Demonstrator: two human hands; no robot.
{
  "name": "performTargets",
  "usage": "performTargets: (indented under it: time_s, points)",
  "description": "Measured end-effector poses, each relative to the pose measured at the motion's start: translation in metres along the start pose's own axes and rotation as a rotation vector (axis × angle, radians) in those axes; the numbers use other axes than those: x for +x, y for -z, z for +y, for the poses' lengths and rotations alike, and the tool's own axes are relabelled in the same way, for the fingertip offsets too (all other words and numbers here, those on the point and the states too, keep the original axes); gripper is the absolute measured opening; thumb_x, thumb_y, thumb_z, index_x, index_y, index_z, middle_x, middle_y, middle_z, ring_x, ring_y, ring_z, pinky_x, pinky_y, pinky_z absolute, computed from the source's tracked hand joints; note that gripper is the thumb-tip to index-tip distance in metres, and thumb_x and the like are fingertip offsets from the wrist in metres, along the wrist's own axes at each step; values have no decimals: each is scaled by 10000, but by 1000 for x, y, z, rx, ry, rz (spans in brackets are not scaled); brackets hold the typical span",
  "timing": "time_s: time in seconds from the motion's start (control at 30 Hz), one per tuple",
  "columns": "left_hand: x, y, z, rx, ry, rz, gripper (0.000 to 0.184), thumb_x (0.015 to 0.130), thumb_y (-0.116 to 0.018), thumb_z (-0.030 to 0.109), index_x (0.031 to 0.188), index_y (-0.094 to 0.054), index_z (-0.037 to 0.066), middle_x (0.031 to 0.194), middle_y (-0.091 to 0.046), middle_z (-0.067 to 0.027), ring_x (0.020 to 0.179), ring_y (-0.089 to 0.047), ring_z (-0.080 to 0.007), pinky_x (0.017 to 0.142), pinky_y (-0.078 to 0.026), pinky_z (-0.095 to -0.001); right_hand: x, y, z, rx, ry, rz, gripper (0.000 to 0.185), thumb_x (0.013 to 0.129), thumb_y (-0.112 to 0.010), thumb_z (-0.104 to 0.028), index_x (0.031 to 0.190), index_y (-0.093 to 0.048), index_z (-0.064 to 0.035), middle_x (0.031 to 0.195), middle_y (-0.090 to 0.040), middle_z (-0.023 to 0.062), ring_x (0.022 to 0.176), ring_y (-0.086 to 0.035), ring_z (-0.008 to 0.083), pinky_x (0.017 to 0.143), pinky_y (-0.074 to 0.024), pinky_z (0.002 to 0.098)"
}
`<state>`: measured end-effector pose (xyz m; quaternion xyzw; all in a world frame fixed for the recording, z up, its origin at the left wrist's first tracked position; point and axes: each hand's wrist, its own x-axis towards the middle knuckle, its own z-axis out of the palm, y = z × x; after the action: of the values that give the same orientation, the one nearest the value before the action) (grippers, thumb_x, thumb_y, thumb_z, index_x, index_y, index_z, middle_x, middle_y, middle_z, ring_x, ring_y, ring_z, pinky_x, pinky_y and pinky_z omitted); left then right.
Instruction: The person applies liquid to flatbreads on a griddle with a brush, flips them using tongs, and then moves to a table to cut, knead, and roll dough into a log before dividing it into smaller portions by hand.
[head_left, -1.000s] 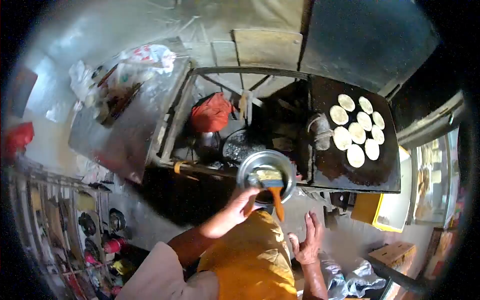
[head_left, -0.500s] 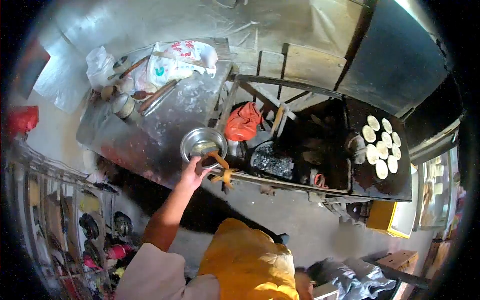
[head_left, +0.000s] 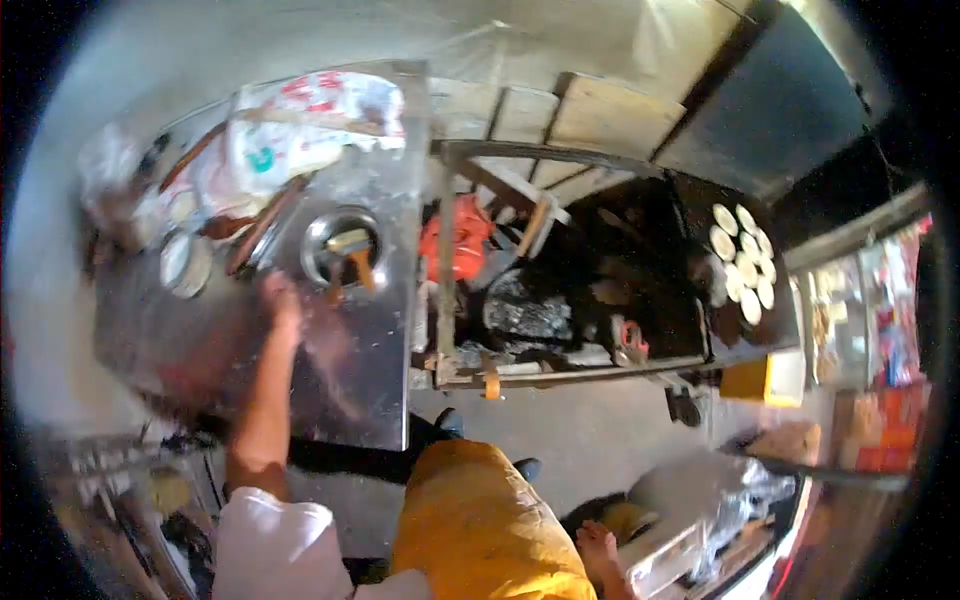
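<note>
A steel bowl (head_left: 318, 262) stands on the metal tabletop (head_left: 350, 400), with an orange-handled brush (head_left: 361, 266) lying in it. My left hand (head_left: 283, 298) is just left of the bowl, apart from it and blurred, so its fingers cannot be made out. Left of the hand are a metal container (head_left: 187, 264) and a rolling pin (head_left: 262, 228). Low in the view, my right hand (head_left: 597, 543) hangs near a plastic-covered box, partly blurred, its fingers loosely spread and holding nothing.
Round flatbreads (head_left: 747, 268) lie on the dark griddle (head_left: 729, 335) at the right. Between table and griddle is an open frame (head_left: 560, 376) with a red bag (head_left: 458, 238) and ash inside. A yellow box (head_left: 745, 381) stands below the griddle.
The bowl with the brush has moved left onto the tabletop, and my left hand has let go of it. The view has shifted towards the table. My right hand has come back into view.
</note>
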<state>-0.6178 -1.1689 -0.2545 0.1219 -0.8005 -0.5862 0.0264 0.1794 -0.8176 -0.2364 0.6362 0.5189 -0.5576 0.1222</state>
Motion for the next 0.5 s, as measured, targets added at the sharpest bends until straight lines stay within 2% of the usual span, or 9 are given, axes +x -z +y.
performTargets:
  time_s: [0.03,0.07,0.1,0.17,0.23,0.27,0.3,0.37,0.5]
  points:
    - [23,9,2,142,-107,85,305,904,-620,169,1198,-629,88,992,-647,-73,803,-648,-165,644,-544,-339,-12,-1,-4,103,-32,-4,436,902,-716,-274,1236,-664,1,954,-744,142,836,-708,187,731,-566,340]
    - [49,25,-2,113,-69,-15,465,835,-670,145,1280,-599,30,1061,-670,-112,872,-673,-213,715,-568,-350,-24,-3,-12,205,-64,-4,433,900,-727,-282,1229,-668,-7,942,-743,139,837,-708,195,735,-565,343]
    - [13,27,77,356,-35,-134,587,814,-687,162,1359,-559,-16,1215,-661,-163,959,-682,-283,817,-570,-391,-39,-5,-32,-123,55,12,438,901,-728,-311,1224,-675,-20,959,-746,144,868,-714,215,761,-567,357]
    - [71,32,28,575,-155,-170,546,823,-677,142,1334,-565,-17,1186,-665,-170,949,-683,-293,814,-568,-396,-53,-5,-54,-681,203,70,474,907,-723,-365,1234,-672,-25,1011,-750,164,923,-723,280,816,-568,389]
    - [105,33,-15,748,-218,-220,505,832,-666,123,1308,-572,-18,1158,-668,-177,939,-685,-302,811,-566,-402,-49,-5,-33,-643,270,88,499,904,-718,-390,1254,-665,-38,1045,-748,156,945,-721,275,848,-564,375]
    - [118,35,-32,825,-237,-237,485,836,-660,114,1295,-575,-18,1144,-670,-181,934,-686,-307,809,-565,-405,-61,-10,-49,-677,227,100,498,910,-712,-392,1268,-661,-49,1069,-749,149,967,-719,270,856,-564,363]
    - [124,38,-44,888,-245,-254,464,841,-655,104,1282,-578,-19,1129,-671,-184,929,-687,-312,808,-564,-408,-65,-12,-51,-587,161,75,517,949,-596,-485,1238,-684,-65,1239,-676,185,1156,-639,376,985,-524,433]
    - [134,55,-62,982,-259,-269,424,850,-644,85,1256,-585,-20,1101,-675,-191,919,-688,-321,804,-562,-414,-78,-14,-80,-649,157,9,517,956,-596,-466,1270,-668,-61,1259,-669,184,1178,-628,377,998,-515,433]
    - [138,95,-87,1109,-285,-282,345,867,-623,46,1205,-597,-22,1044,-681,-205,899,-691,-340,798,-558,-426,-65,-21,-68,-510,106,40,522,954,-603,-451,1306,-650,-69,1254,-679,188,1173,-638,376,995,-516,443]
